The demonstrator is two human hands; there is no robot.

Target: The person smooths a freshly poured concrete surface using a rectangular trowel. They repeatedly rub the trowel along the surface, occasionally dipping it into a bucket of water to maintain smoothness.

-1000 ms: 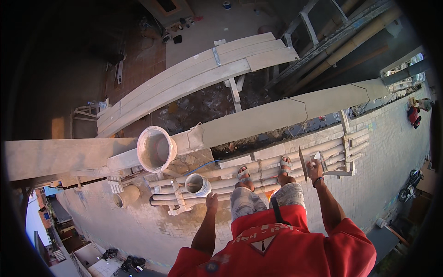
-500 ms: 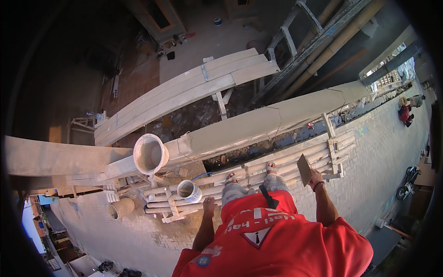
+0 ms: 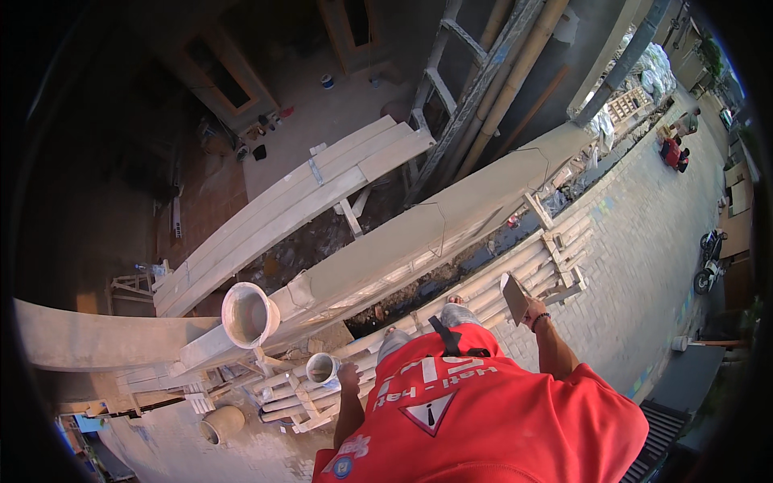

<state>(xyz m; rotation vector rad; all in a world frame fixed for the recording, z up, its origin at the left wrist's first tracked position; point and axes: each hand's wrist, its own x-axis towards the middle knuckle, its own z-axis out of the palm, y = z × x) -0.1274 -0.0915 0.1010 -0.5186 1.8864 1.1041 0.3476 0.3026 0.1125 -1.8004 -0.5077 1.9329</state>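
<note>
My right hand [image 3: 533,311] is closed round a plastering trowel [image 3: 513,299] with a flat rectangular blade, held out over the bamboo poles. Its handle is mostly hidden behind the fingers. My left hand [image 3: 349,377] hangs loosely beside a small pale bucket [image 3: 323,369], its fingers seemingly stretched; whether they touch the bucket I cannot tell. A larger, mortar-stained bucket [image 3: 250,315] sits on the end of the long grey concrete ledge [image 3: 370,258] ahead of me.
I stand on a platform of bamboo poles [image 3: 564,241] above a paved street [image 3: 628,266]. Long planks [image 3: 298,209] lie beyond the ledge. A ladder [image 3: 439,80] leans at the far right. A clay-coloured pot [image 3: 223,424], a motorcycle [image 3: 708,262] and people [image 3: 675,153] are below.
My view has turned, so the ledge and poles tilt more steeply. My left hand has come closer to the small bucket. The trowel stays in my right hand, its blade angled differently.
</note>
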